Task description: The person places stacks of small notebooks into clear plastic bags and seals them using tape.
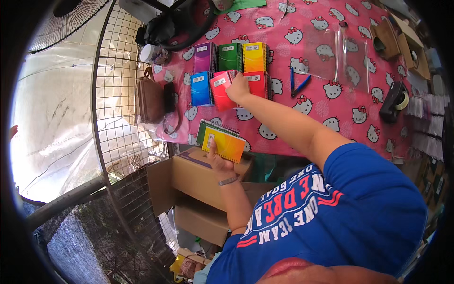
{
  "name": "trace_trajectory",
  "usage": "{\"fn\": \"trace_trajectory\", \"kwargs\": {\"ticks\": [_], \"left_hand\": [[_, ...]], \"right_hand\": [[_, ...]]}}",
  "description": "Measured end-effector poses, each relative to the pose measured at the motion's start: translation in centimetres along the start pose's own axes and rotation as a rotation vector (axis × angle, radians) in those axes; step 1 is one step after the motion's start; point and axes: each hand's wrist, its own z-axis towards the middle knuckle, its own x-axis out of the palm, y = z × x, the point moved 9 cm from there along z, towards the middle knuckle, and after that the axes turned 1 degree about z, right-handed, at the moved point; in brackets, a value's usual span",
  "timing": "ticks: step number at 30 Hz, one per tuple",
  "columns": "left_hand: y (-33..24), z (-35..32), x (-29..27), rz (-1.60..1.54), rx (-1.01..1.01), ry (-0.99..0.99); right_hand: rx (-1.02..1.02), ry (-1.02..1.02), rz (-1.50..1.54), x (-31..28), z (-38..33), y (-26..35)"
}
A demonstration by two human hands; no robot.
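My left hand (220, 160) grips a small stack of spiral notebooks in front of the table edge. A yellow-orange notebook (229, 146) lies on top, with a green notebook (203, 128) showing behind it. Over the table, the fingers of my right hand (240, 90) are closed on a tilted red notebook (220, 94). Around it, spiral notebooks sit in two rows: purple (203, 57), green (227, 57) and yellow (253, 57) at the back, blue (200, 90) and another red one (258, 88) nearer. What lies beneath the tilted notebook is mostly hidden.
The table has a pink cartoon-cat cover (326, 111). Blue-handled pliers (300, 86), clear plastic sleeves (352, 61) and a black tape dispenser (393, 102) lie right. A brown pouch (150, 100) and lidded jar (153, 54) stand left. Below is an open cardboard box (194, 177).
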Motion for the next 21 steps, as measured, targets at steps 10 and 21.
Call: {"fn": "trace_trajectory", "kwargs": {"ticks": [10, 21], "left_hand": [[-0.4, 3.0, -2.9, 0.037, 0.001, -0.219], [-1.2, 3.3, -3.7, -0.122, 0.030, -0.111]], "right_hand": [[0.194, -0.194, -0.277, 0.6, -0.7, 0.5], [-0.419, 0.271, -0.098, 1.5, -5.5, 11.0]]}}
